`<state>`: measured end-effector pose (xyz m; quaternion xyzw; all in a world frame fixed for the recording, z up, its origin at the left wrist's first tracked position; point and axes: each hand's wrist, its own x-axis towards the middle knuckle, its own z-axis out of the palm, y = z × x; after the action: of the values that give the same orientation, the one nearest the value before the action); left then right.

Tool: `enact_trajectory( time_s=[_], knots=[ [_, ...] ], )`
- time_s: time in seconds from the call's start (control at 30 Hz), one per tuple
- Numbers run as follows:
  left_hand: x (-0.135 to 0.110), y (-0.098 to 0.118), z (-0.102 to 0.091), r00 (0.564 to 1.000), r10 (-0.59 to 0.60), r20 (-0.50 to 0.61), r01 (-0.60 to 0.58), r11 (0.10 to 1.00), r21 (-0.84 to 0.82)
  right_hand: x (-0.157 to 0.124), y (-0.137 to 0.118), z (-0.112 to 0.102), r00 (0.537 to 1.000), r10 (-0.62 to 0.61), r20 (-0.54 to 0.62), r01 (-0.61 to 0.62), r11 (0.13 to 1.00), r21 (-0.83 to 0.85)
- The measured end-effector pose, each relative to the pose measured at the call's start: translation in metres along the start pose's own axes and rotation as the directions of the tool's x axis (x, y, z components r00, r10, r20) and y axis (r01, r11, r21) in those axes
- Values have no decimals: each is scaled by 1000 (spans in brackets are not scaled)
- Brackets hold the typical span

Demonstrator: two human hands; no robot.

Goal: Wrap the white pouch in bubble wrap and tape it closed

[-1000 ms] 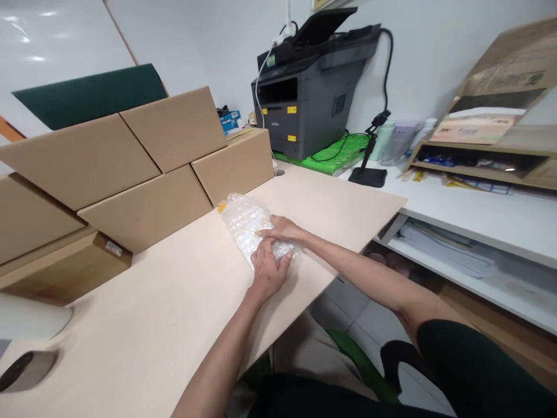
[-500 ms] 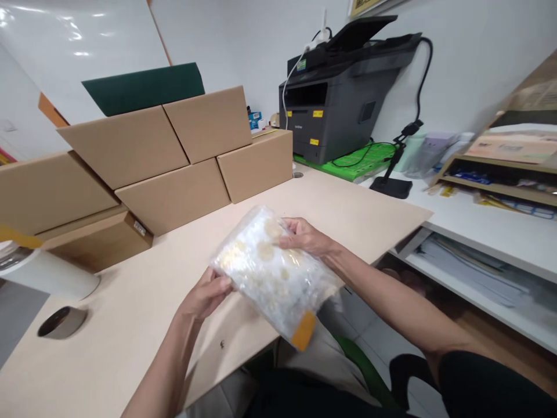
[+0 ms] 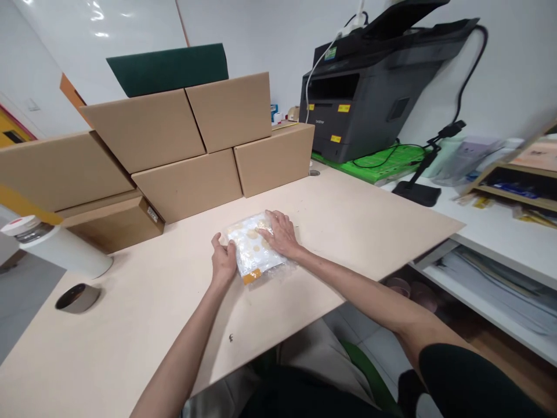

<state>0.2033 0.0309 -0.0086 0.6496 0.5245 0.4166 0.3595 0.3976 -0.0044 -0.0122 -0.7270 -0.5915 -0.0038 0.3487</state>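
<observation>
A clear plastic package lies flat on the light wooden table. Its contents are white with pale yellow dots, and an orange patch marks its near left corner. My right hand rests on the package's right side, fingers stretched out and flat. At the left edge is my left hand, its thumb against the package and its index finger apart from the thumb. The other fingers of that hand are partly hidden.
Stacked cardboard boxes line the table's back left. A white bottle and a brown cup stand at the left. Beyond the table's back right is a dark printer, with a black stand nearer the right.
The package has gone from being held up and tilted between both hands to lying on the table. My right hand has flattened onto it, and my left thumb and index finger have parted.
</observation>
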Motion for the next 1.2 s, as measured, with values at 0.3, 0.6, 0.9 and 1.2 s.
enact_trajectory(
  time_s=[0.3, 0.6, 0.9, 1.2],
  knots=[
    [9, -2, 0, 864, 288, 413, -485, 697, 528, 10, 15, 2, 906, -261, 335, 274, 962, 8],
    [16, 13, -5, 845, 105, 525, -487, 557, 673, 13, 16, 4, 890, -255, 378, 271, 963, 12],
    [17, 15, -13, 826, 94, 555, -500, 575, 647, 4, 5, 4, 905, -309, 292, 343, 937, -71],
    [17, 13, -27, 777, 18, 629, -495, 633, 595, -12, -15, 3, 865, -293, 408, 324, 946, -8]
  ],
)
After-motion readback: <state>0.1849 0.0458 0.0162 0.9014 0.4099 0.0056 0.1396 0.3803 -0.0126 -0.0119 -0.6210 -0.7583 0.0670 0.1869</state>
